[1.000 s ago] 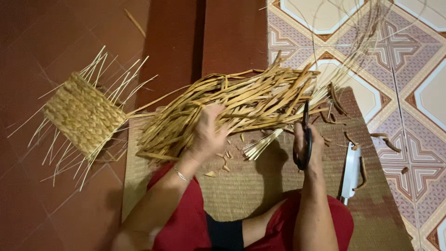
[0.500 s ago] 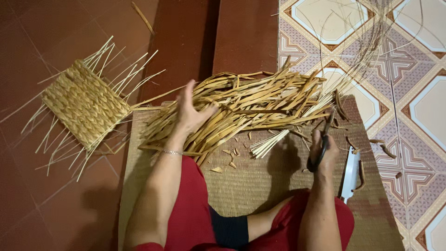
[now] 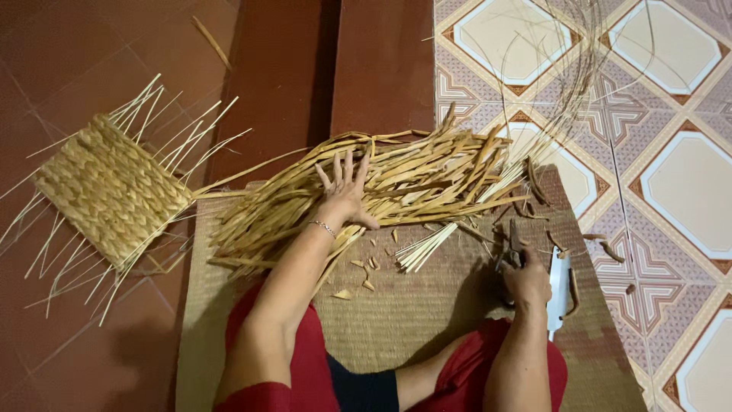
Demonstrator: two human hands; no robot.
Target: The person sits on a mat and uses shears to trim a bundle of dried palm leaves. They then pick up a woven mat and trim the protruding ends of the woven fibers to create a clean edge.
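Strips (image 3: pixel 381 191) — long axis left-right | left hand (image 3: pixel 345 200) splayed flat on them | right hand (image 3: pixel 526 281) clamps scissors (image 3: pixel 512 248)

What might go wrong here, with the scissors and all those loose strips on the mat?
The right hand grips scissors with a knife lying right beside it, so a cut seems possible. The left hand presses flat on the pile of strips; sharp edges might splinter its fingers, or the strips could slide off the mat.
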